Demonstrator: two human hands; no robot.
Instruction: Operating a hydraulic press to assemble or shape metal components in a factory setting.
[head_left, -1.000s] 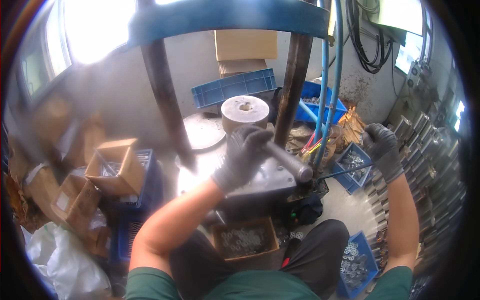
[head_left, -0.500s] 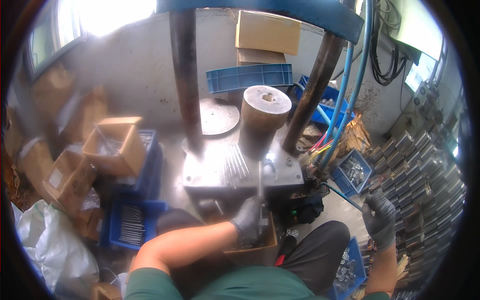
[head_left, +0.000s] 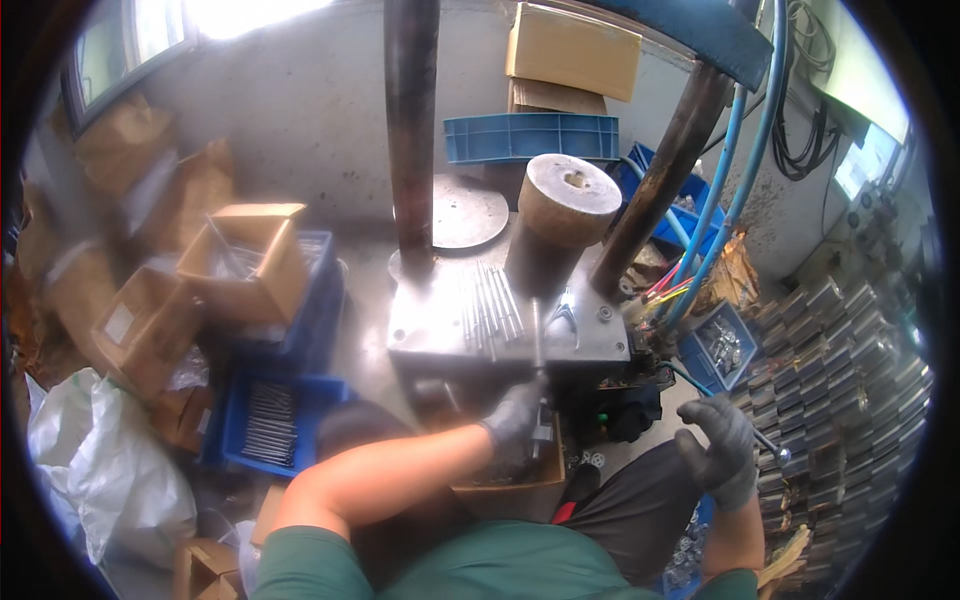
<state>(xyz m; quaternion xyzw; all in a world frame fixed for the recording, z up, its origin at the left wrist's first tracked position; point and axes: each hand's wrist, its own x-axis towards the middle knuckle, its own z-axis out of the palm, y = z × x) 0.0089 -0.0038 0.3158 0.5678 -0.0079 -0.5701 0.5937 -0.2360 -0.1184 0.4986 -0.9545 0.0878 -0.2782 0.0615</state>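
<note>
My left hand (head_left: 514, 414), in a dark grey glove, is wrapped round an upright metal rod (head_left: 538, 335) at the front edge of the press table (head_left: 420, 338). A wider fitting shows at the rod's lower end, partly hidden by the glove. At the right, my gloved right hand (head_left: 724, 455) is held up with its fingers apart and nothing in them. Just beyond it is a thin lever (head_left: 765, 440) with a ball end. Several slim metal rods (head_left: 490, 310) lie on the table, left of a small forked silver piece (head_left: 565, 308).
A thick metal cylinder (head_left: 570, 205) stands on the table between two steel columns (head_left: 412, 140). Below the table's front sits an open box (head_left: 555, 470). Blue bins of rods (head_left: 235, 440) and parts (head_left: 740, 372) flank me. Metal blocks (head_left: 830, 400) are stacked at right.
My right hand has let go of the lever and moved left, its fingers opening. My left hand still grips the rod. The whole view has shifted slightly.
</note>
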